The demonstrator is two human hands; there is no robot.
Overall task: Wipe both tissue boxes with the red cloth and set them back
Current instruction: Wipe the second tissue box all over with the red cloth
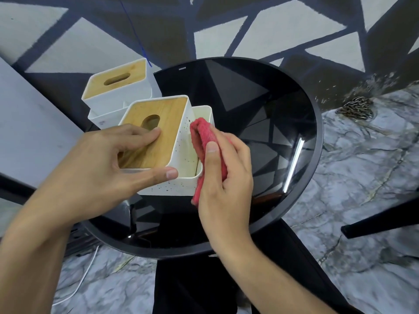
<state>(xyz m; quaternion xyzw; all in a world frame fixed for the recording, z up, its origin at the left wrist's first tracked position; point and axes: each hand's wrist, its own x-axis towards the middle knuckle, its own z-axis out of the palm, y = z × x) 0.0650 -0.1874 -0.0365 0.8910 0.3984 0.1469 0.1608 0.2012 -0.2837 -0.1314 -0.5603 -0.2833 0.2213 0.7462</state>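
Two white tissue boxes with wooden lids stand on a round black glass table (pixel 260 123). The near tissue box (pixel 163 132) is tilted and lifted a little; my left hand (pixel 106 164) grips it, fingers on the wooden lid, thumb along its front rim. Dark specks dot its white side and its side compartment. My right hand (pixel 226 168) holds the folded red cloth (pixel 204 141) against the box's right side compartment. The far tissue box (pixel 118 87) stands upright behind it at the table's left edge, untouched.
A grey slab (pixel 29 132) lies to the left of the table. Beyond the table is a grey-and-white patterned rug (pixel 272 32). A metal chain (pixel 356 108) lies on the marble floor at right, a white cable (pixel 79 284) at lower left, a dark bar (pixel 381 220) at right.
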